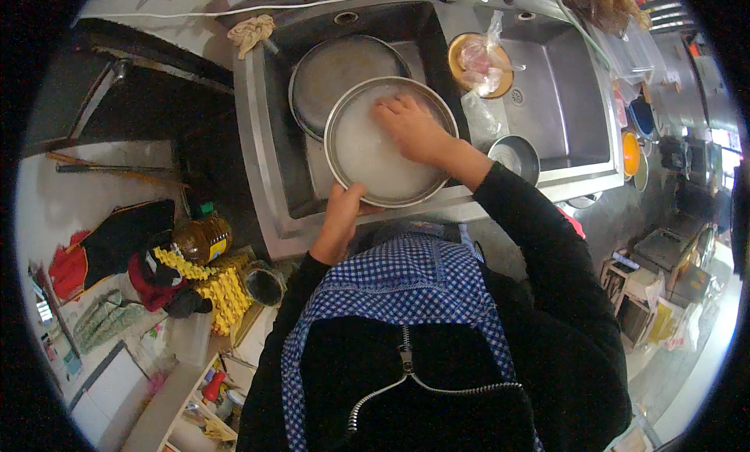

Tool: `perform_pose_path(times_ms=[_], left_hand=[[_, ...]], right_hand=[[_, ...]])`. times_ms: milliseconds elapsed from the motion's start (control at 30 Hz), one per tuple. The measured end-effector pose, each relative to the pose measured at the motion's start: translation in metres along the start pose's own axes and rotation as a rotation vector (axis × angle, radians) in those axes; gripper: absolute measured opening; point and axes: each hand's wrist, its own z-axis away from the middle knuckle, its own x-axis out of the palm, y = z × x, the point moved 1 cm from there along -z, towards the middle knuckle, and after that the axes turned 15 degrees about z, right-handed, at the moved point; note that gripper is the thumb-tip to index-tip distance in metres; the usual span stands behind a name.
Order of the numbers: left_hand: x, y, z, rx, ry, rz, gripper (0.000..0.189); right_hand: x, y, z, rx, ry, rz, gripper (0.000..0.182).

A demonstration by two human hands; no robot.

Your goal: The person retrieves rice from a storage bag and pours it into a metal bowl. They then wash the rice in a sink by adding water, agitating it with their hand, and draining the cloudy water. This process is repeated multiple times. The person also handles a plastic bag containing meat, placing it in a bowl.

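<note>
My left hand (343,214) grips the near-left rim of a round metal basin (334,153), thumb on top and fingers underneath. Cloudy whitish liquid (375,159) fills much of the basin. My right hand (413,127) reaches in from the right, its fingertips dipping into the liquid. Whether those fingers hold anything is hidden by the murk. The basin is over the front of the left sink compartment (293,182). It overlaps a larger round dark pan (345,71) inside that compartment.
A tan round dish (456,59) bears a plastic bag (477,59) with something pinkish, beside the right sink compartment (577,100). Nearer lies a small metal bowl (515,156). A beige cloth (252,33) hangs at the sink's back-left corner. An oil jug (202,238) stands at left.
</note>
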Motion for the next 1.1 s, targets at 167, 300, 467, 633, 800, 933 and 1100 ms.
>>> perform_pose_path(times_ms=[167, 300, 467, 633, 800, 933, 1100], left_hand=[[-0.007, -0.002, 0.009, 0.06, 0.1, 0.09, 0.044], [-0.029, -0.024, -0.002, 0.008, 0.018, 0.105, 0.048], [-0.05, -0.036, 0.02, 0.037, 0.046, 0.208, 0.052], [-0.084, -0.062, 0.038, 0.073, 0.153, 0.29, 0.048], [-0.102, -0.07, 0.057, 0.185, 0.279, 0.307, 0.029], [-0.113, -0.065, 0.073, 0.168, 0.317, 0.34, 0.029], [-0.107, -0.046, 0.097, 0.249, 0.363, 0.423, 0.036]], right_hand=[[-0.022, -0.028, 0.012, -0.011, -0.441, -0.015, 0.063], [0.009, -0.056, 0.033, 0.042, -0.57, -0.086, 0.067], [0.029, -0.094, 0.01, -0.111, -0.615, -0.225, 0.034], [0.022, -0.135, -0.015, -0.055, -0.499, -0.254, 0.012], [0.013, -0.156, -0.033, -0.013, -0.416, -0.246, 0.015], [0.025, -0.166, -0.029, -0.265, -0.186, -0.061, 0.037], [0.042, -0.183, -0.013, -0.366, -0.123, 0.232, 0.068]])
